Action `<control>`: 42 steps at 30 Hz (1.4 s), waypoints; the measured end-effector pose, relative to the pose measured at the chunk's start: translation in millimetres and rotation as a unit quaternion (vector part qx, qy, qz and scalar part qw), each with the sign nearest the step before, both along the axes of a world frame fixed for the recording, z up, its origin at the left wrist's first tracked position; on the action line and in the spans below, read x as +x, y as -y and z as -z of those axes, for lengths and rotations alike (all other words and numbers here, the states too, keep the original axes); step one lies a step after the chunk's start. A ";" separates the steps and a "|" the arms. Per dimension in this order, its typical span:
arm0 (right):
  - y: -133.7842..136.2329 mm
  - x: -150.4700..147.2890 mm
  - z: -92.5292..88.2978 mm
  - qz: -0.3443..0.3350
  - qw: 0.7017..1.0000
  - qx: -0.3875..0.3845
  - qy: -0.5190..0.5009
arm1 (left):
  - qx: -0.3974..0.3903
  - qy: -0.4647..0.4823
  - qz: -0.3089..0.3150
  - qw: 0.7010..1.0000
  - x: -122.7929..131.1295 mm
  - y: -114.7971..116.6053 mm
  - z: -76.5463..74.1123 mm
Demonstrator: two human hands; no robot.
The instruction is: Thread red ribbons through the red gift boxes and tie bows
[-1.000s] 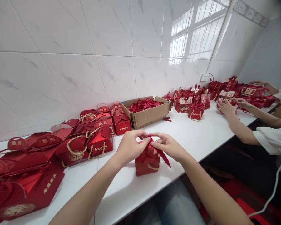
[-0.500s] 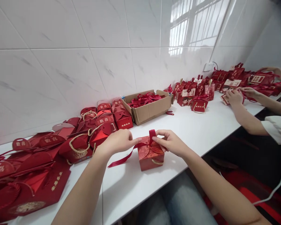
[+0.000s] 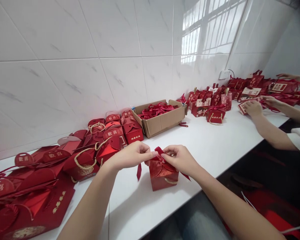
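A small red gift box (image 3: 164, 177) stands upright on the white table, a bit of twisted gold cord showing at its front side. Dark red ribbon (image 3: 139, 172) runs over its top; one tail hangs left of the box and another pokes out at the right, below my hand. My left hand (image 3: 137, 154) pinches the ribbon above the box's left top edge. From the other side, my right hand (image 3: 179, 158) grips it too, thumb and fingertips pressed together. A small ribbon loop rises between the hands. The fingertips partly hide the crossing of the ribbon.
A cardboard box (image 3: 162, 124) of red ribbons stands against the tiled wall. Red boxes (image 3: 112, 133) with cord handles crowd the left side. Beribboned boxes (image 3: 215, 115) line the back right, where a co-worker's hands (image 3: 255, 107) handle one. The table's front edge (image 3: 202, 190) runs close by my right forearm.
My hands have come closer together over the box. The long ribbon tail at the left is now drawn in and hangs shorter, and a tail shows at the right. The view has shifted slightly.
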State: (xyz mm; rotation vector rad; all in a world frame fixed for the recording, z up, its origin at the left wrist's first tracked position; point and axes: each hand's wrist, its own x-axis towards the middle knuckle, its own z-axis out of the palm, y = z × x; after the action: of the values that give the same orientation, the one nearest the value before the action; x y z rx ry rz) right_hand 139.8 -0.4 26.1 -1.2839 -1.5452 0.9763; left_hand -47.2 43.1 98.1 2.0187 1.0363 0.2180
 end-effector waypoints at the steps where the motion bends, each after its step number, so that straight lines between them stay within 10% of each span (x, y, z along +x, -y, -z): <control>1: 0.7 0.3 -1.0 -0.018 0.999 0.018 0.022 | -0.038 0.044 0.014 0.998 2.0 2.1 -2.4; 6: 5.0 5.8 -5.9 -0.132 0.981 0.107 0.091 | -0.114 0.239 0.007 0.964 17.7 8.0 4.0; 11: 4.3 6.1 0.3 -0.087 0.992 0.053 0.073 | -0.101 0.341 -0.003 0.934 29.6 2.0 19.9; 16: 3.5 4.0 4.0 -0.074 0.994 0.060 0.049 | 0.063 0.197 -0.128 0.970 19.7 -10.7 19.9; 20: 5.0 2.2 6.5 -0.062 0.995 0.066 0.028 | 0.056 0.012 0.015 0.998 7.8 -10.9 15.9; 42: 7.9 6.7 15.6 0.047 0.979 0.174 0.091 | 0.075 0.085 -0.030 0.993 23.8 -6.2 33.6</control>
State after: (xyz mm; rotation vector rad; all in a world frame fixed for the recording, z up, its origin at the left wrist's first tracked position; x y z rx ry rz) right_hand 146.5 -8.3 10.4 -1.2063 -1.6901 0.5102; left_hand -23.4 49.3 64.5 2.0623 0.9990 0.5042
